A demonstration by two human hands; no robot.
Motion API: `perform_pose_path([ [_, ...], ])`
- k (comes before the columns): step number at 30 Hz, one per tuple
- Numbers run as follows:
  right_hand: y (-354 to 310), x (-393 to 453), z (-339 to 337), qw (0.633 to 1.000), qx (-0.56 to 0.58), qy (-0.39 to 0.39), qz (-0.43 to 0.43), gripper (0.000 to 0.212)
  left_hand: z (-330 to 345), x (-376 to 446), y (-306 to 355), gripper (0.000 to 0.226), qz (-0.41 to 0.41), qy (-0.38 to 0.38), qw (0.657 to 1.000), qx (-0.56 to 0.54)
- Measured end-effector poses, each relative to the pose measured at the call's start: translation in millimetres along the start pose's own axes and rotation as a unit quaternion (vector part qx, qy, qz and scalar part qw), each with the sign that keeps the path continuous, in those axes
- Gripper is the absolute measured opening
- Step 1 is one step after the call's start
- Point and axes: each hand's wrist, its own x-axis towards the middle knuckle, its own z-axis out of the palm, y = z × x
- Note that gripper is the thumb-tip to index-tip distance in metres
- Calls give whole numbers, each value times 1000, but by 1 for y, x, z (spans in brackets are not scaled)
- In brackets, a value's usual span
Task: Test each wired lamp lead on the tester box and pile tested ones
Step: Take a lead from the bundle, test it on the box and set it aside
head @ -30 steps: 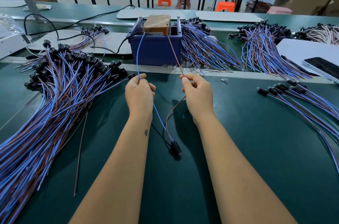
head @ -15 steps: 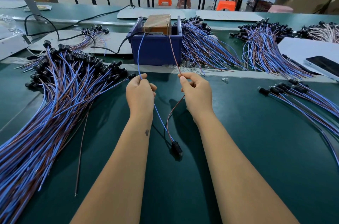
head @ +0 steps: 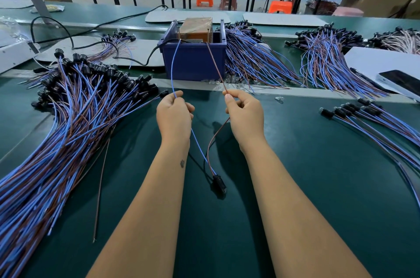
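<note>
Little has moved since the earlier frames: both hands keep their grips and the two wire ends stay up at the tester box, with only a slight drift of the right hand.

The left hand (head: 174, 116) pinches the blue wire (head: 173, 68) between thumb and curled fingers; the right hand (head: 246, 114) pinches the brown wire (head: 216, 66) the same way. From each pinch the wire rises away from the person to the tester box (head: 197, 28), a tan block sitting inside a dark blue bin (head: 193, 59). The blue wire's end meets the box at its left post, the brown at its right; the contacts themselves are too small to make out. Below the hands both wires run back toward the person and join at a black lamp socket (head: 219, 183), which lies on the green table (head: 318, 186) between the forearms.

Both forearms reach forward side by side, wrists level, knuckles up, the hands apart and just short of the bin.

Left of the left arm spreads a large pile of leads (head: 56, 130), cut off by the frame edge. One loose brown wire (head: 100, 198) lies beside it. A small group of leads (head: 375, 123) lies to the right, also cut off. More bundles (head: 254, 59) lie beyond the bin. A phone (head: 402, 81) sits at the far right edge.
</note>
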Motion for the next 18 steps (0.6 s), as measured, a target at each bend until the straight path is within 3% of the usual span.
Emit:
perform_pose_path([
  [18,2,2,-1,999,25,20,23,16,1,1,0,30,-4,1,1000,-13],
])
